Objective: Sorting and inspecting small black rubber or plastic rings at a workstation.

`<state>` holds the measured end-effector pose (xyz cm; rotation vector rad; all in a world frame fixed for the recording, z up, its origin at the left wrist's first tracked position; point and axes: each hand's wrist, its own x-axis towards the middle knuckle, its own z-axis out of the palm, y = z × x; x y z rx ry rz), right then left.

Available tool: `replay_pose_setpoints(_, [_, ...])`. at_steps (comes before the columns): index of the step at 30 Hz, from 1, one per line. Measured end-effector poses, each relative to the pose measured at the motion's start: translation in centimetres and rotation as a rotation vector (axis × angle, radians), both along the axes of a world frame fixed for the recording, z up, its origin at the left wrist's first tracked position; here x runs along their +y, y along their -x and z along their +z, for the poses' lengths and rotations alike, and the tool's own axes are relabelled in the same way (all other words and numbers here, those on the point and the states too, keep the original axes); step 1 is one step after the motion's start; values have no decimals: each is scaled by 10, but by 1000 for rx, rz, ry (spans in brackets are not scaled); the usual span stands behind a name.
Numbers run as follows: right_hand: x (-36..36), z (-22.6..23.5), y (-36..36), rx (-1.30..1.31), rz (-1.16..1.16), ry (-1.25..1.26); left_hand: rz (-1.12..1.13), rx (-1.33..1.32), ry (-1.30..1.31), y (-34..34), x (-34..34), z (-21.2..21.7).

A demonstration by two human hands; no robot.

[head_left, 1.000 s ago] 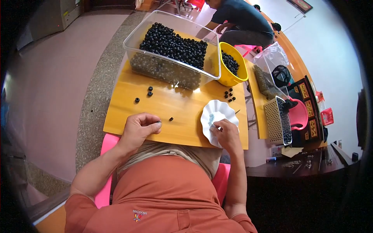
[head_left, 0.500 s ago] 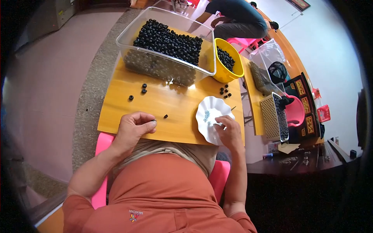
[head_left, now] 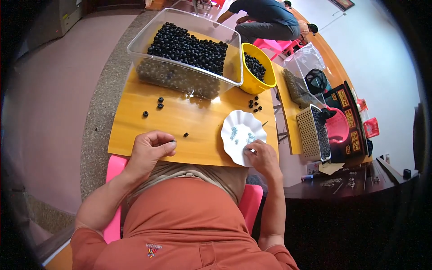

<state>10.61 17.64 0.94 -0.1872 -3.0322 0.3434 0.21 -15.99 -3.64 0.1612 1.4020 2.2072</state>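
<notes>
At the table's near edge, my left hand (head_left: 154, 152) is closed in a pinch, with a small dark thing at its fingertips that I cannot make out. My right hand (head_left: 263, 158) reaches over the near right rim of a scalloped white plate (head_left: 235, 150), thumb and fingertips pressed together; whatever they hold is too small to name. Small pale blue bits (head_left: 233, 133) lie in little clusters on the plate. One small black ring-like piece (head_left: 186, 134) sits just right of my left hand. Farther off are a few more black pieces (head_left: 160, 105).
A clear plastic bin (head_left: 189, 60) full of black pieces stands at the back of the table. Beside it is a yellow tub (head_left: 271, 79) of similar pieces. Several loose ones (head_left: 256, 105) lie behind the plate. A perforated basket (head_left: 308, 135) stands right; another person (head_left: 265, 20) sits beyond.
My right hand has drawn nearer over the plate, its fingers closing into a tighter pinch and uncovering more pale blue bits. My left hand keeps its pinch. The whole view has shifted slightly.
</notes>
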Motion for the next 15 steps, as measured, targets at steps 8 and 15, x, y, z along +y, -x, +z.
replay_pose_setpoints(8, [2, -7, -2, 92, 31, 57, -1, -5, 16, -2, 1, -1])
replay_pose_setpoints(15, [3, -10, -2, 220, -21, 361, -23, -33, 7, -4, 2, 1])
